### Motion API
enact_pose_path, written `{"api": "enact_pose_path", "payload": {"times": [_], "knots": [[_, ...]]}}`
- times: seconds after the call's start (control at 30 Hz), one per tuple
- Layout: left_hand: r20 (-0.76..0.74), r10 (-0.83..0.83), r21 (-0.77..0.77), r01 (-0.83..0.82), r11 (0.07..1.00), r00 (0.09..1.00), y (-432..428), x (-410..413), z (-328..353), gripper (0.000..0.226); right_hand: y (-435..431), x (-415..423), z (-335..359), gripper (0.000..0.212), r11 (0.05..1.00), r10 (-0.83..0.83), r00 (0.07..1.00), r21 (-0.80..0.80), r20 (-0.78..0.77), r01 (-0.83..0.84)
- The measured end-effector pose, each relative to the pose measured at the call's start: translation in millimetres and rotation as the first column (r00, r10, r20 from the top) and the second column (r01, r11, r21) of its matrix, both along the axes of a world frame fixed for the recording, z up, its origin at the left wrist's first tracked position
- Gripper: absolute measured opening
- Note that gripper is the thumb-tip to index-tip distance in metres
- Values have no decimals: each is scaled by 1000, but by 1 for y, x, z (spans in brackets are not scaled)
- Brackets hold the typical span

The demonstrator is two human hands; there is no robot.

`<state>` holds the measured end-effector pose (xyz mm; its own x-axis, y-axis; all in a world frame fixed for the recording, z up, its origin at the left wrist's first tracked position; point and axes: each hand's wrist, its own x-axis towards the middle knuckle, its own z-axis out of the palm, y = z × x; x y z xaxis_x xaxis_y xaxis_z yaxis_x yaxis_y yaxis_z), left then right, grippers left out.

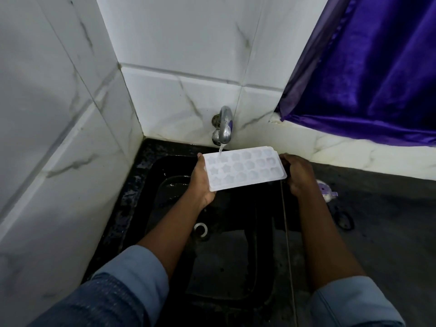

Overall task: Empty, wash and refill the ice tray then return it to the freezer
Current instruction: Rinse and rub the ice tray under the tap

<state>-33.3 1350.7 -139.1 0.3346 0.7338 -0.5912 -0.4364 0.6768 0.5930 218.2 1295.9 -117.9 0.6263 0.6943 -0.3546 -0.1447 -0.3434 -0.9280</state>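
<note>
Here, at the far left, a marble-patterned tiled wall (59,138) runs down to the speckled black rim of a dark sink (132,192), which fills the corner below. A round drain (201,228) sits in the sink's wet floor, near the middle.

The left arm reaches forward from the lower left, its blue sleeve (132,277) pushed back to mid-forearm. The left hand (200,182) is turned palm up under the near left corner of the ice tray (244,169), thumb lying along the tray's short left edge and the fingers hidden beneath it, so the hand cups and supports that end.

The white ice tray is held above the sink, roughly level with a slight tilt, cavities facing up; star-shaped moulds show on its left half and rounder ones toward the right. A chrome tap (224,126) comes out of the back wall just above the tray's far left corner, and a thin stream of water (221,148) falls from its spout into the cavities there.

The right arm comes in from the lower right, forearm bare, sleeve bunched near the elbow. The right hand (298,173) grips the tray's short right end, back of the hand up and fingers curled down around the edge.

Farther right, a small purple-and-white object (326,191) lies on the grey counter (389,220), its kind unclear. A violet curtain (368,74) hangs above.
</note>
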Motion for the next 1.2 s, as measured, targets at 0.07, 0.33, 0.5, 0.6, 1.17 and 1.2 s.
{"api": "enact_pose_path", "payload": {"times": [0.07, 0.33, 0.5, 0.6, 1.17, 1.2], "knots": [[-2, 5, 6, -4, 1000, 1000, 3, 1, 4, 81, 5, 1, 0, 26, 1000, -5, 1000, -8, 14, 5], [-62, 81, 84, -75, 994, 995, 16, -48, 16, 78, 44, -42, 5, 19, 998, 66, 994, 11, -92, -66], [-73, 158, 130, -148, 980, 985, 12, -97, 10, 77, 79, -75, 6, 21, 968, 241, 962, -37, -126, -248], [-53, 182, 130, -174, 976, 982, 2, -119, 10, 74, 101, -94, 7, 32, 895, 417, 896, -104, -155, -434], [-49, 255, 121, -247, 961, 966, -63, -157, 17, 68, 98, -114, -6, 45, 883, 427, 853, -65, -300, -465], [-59, 251, 125, -242, 962, 966, -67, -156, 17, 68, 86, -116, -5, 48, 873, 449, 866, -98, -222, -478]]}}
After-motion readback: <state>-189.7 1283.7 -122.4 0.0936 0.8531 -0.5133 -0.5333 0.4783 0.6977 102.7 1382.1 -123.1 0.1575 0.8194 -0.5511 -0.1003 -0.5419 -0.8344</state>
